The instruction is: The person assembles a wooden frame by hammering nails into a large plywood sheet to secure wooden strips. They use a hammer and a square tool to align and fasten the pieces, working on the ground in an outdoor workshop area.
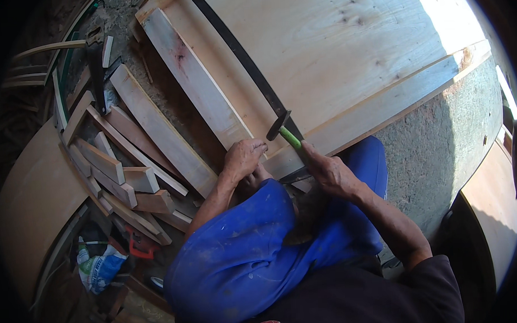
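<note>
- Right hand [327,171], centre: closed around green-handled hammer [292,138]; best swung square.
- Left hand [245,158], centre: fingers bunched at batten [198,78] end, contents unclear; fingertips best kept clear.

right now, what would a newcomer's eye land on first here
The green-handled hammer, held in the right hand near the picture's middle, stands out first. Below it, bright blue trousers fill much of the lower centre. To the left lies a jumble of cut wooden pieces.
</note>
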